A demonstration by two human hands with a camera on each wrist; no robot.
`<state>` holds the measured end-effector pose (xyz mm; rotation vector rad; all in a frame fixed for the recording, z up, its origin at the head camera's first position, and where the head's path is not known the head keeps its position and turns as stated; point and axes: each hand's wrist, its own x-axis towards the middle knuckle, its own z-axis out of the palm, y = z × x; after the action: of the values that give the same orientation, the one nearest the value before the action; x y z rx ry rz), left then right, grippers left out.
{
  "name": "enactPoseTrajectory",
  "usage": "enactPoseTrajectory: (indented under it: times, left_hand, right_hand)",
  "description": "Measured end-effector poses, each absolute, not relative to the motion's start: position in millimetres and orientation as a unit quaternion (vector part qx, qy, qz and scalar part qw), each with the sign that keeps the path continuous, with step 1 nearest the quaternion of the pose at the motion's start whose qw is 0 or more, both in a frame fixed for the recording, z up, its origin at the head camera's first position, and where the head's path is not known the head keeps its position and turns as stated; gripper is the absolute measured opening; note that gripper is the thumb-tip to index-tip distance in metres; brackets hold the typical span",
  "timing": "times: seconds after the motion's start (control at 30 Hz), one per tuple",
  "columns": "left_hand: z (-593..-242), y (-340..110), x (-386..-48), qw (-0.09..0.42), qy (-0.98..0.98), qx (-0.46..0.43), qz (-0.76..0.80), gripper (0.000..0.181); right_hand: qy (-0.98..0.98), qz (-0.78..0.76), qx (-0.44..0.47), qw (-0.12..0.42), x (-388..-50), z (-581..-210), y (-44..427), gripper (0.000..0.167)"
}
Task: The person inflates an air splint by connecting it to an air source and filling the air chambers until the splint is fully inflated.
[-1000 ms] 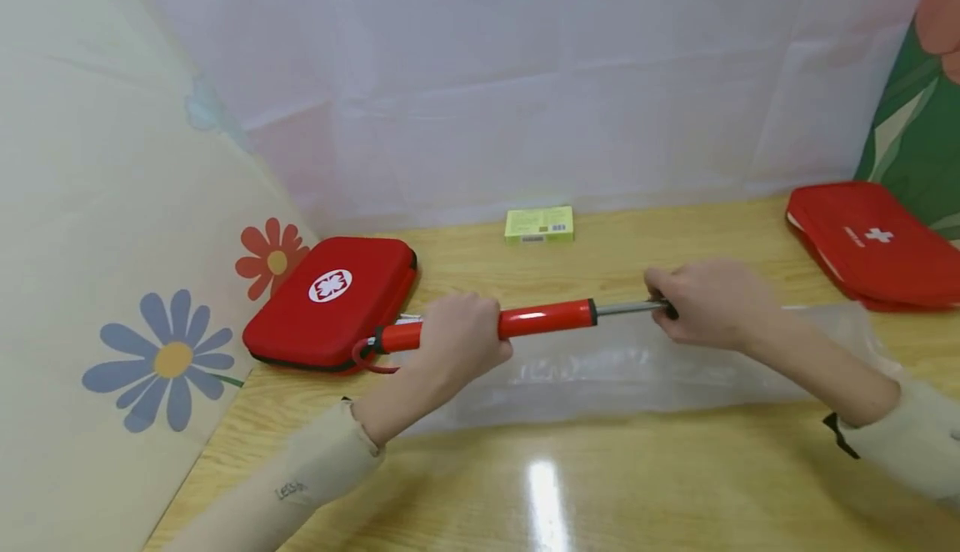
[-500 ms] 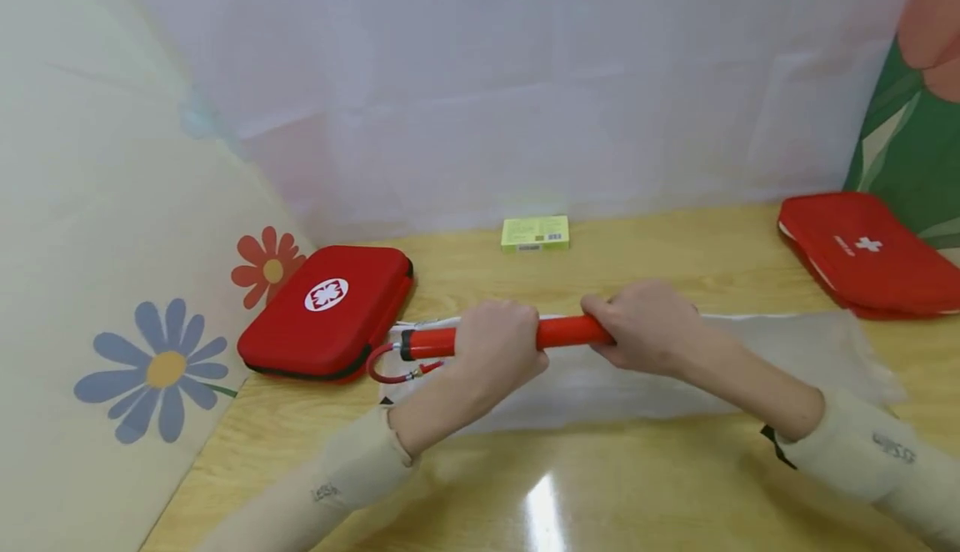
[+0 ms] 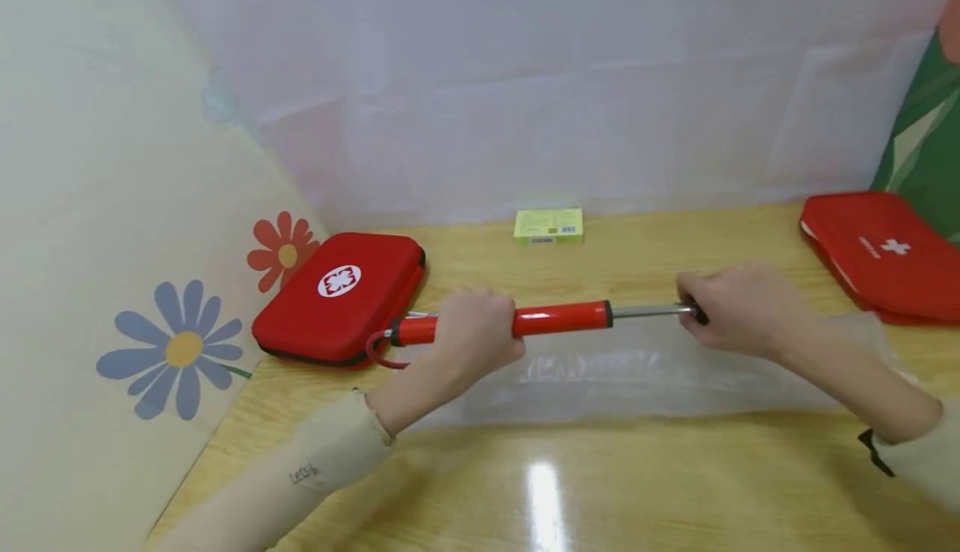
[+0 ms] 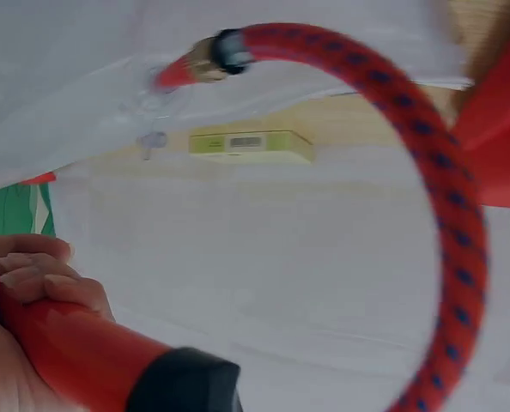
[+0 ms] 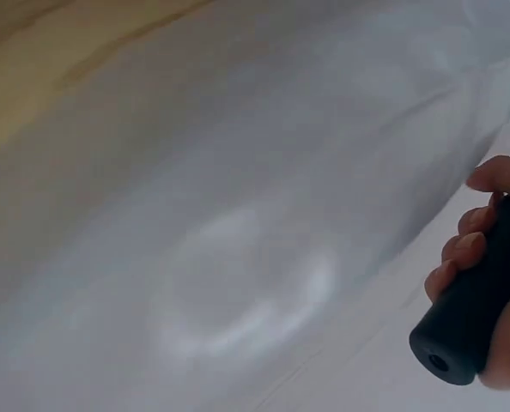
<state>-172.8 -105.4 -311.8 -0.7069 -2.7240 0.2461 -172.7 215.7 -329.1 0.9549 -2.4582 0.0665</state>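
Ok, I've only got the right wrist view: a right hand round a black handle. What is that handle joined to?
Observer: In the head view, a metal rod links the handle to a red pump.
Operator: What's steadying the pump?
Observer: The left hand grips it.
Operator: Anything fitted at its far end?
Observer: Yes, a red hose, curving round in the left wrist view.

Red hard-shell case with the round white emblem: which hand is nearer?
Left. In the head view, the left hand, gripping the red pump barrel, is just right of the red hard-shell case; the right hand, holding the pump's black handle, is much farther right.
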Motion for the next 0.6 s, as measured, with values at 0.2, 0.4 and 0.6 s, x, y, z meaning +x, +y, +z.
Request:
enactPoseTrajectory:
  times: [0.2, 0.4, 0.6]
  left_hand:
    - [-308.9, -90.4, -169.6, 0.154, -0.955, -0.246, 0.062, 0.023]
    - [-309.3, -74.3, -165.4, 0.159, -0.95, -0.26, 0.065, 0.023]
    - [-318.0, -70.1, -166.0, 0.147, -0.945, -0.287, 0.052, 0.021]
  right_hand:
    - [-0.923, 0.018, 0.328, 0.203, -164.3, -317.7, 178.6, 0.04]
    - [-0.906, 0.021, 0.359, 0.221, -162.5, -315.6, 154.1, 0.041]
    - [-0.894, 0.025, 0.385, 0.226, -168.8, -328.5, 145.2, 0.031]
